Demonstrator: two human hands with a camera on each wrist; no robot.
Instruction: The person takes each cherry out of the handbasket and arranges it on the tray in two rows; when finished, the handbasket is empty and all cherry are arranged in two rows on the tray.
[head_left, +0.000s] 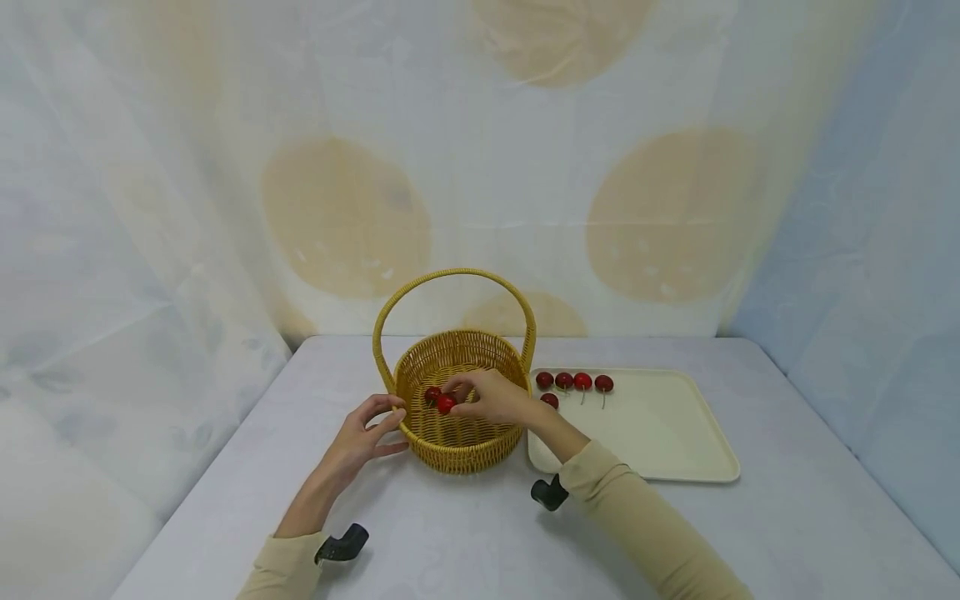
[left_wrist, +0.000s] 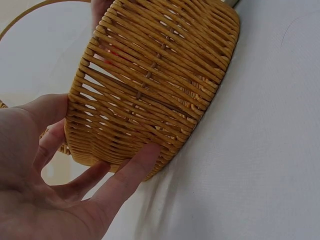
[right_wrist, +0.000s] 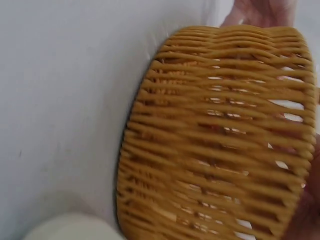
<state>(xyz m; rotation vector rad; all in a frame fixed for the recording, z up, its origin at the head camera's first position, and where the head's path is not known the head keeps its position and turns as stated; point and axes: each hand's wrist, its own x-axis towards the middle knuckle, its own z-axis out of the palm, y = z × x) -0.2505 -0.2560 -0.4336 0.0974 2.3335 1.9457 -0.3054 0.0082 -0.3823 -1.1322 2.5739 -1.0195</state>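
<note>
A yellow-brown wicker basket point(head_left: 459, 458) with a tall arched handle stands in the middle of the table. At its left side, my left hand point(head_left: 366, 433) holds the rim, some fingers lying against the outer weave point(left_wrist: 150, 90). My right hand point(head_left: 491, 396) reaches inside over the right rim and pinches a red cherry point(head_left: 446, 404) between thumb and fingers. Close beside that one is a darker cherry point(head_left: 432, 395) in the basket. In the right wrist view, the basket wall point(right_wrist: 215, 140) hides most of the right hand.
A cream tray point(head_left: 660, 442) lies right of the basket, partly under my right forearm. Several cherries line its back left, among them a dark one point(head_left: 603, 383) with a stem; another cherry point(head_left: 550, 401) sits nearer me. Patterned curtains point(head_left: 510, 167) surround the table.
</note>
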